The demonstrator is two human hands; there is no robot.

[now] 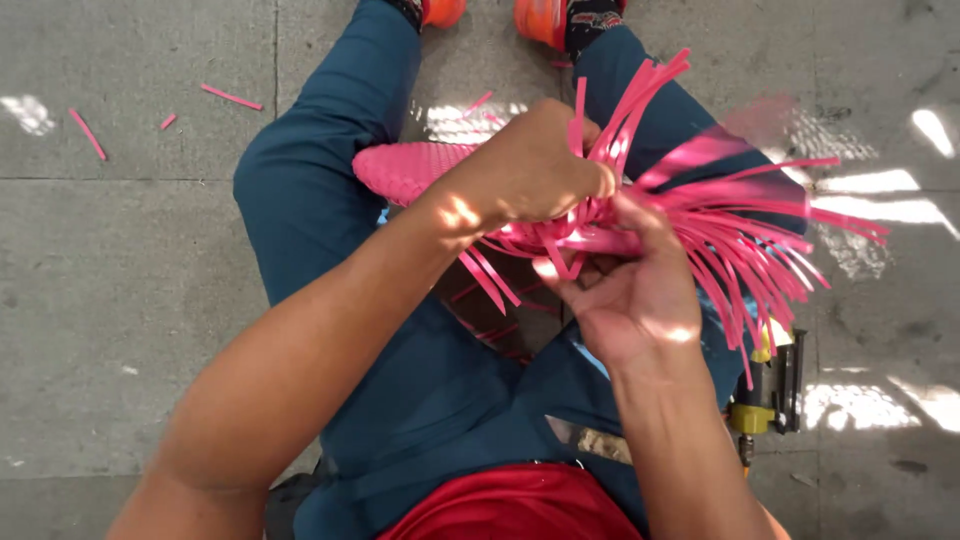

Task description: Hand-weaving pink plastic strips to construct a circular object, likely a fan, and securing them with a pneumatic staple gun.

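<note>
A pink woven piece (405, 167) made of plastic strips lies across my lap, its woven end pointing left. Many loose pink strips (745, 215) fan out from it to the right. My left hand (530, 165) is closed over the top of the piece where the weave ends, pinching upright strips. My right hand (630, 290) comes from below, palm up, with its fingers curled around strips at the same spot. Part of the weave is hidden under both hands.
I sit on a grey concrete floor (120, 280) in blue trousers (310, 190) and orange shoes (540, 18). Cut pink strip scraps (88, 133) lie at the upper left. A black and yellow tool (765, 400) rests by my right hip.
</note>
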